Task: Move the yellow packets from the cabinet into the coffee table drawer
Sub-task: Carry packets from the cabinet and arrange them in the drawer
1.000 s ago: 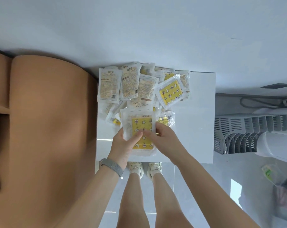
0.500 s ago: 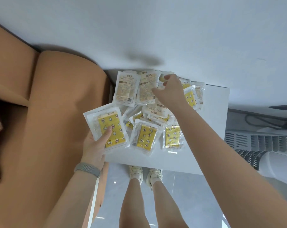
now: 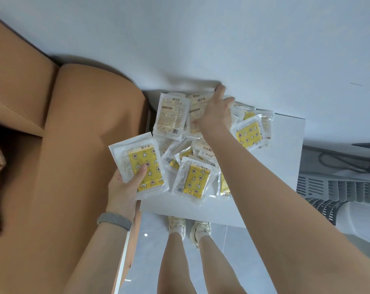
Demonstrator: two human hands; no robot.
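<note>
Several yellow packets in clear wrappers lie in a loose pile point(image 3: 192, 179) on the white cabinet top point(image 3: 285, 166). My left hand point(image 3: 124, 187) holds a small stack of yellow packets point(image 3: 141, 164) at the cabinet's left edge, thumb pressed across the front. My right hand point(image 3: 216, 115) reaches over the back of the pile near the wall, its fingers on a packet point(image 3: 198, 107) lying back side up. Whether those fingers grip it is hidden. No coffee table drawer is in view.
A tan sofa point(image 3: 74, 145) fills the left side, right against the cabinet. A white slatted appliance point(image 3: 338, 189) stands to the right with cables point(image 3: 341, 160) behind it. My legs and shoes point(image 3: 188, 228) stand on the grey floor below the cabinet front.
My left hand carried its packets from the cabinet front to the left edge. My right hand let go of them and reached to the back of the pile by the wall.
</note>
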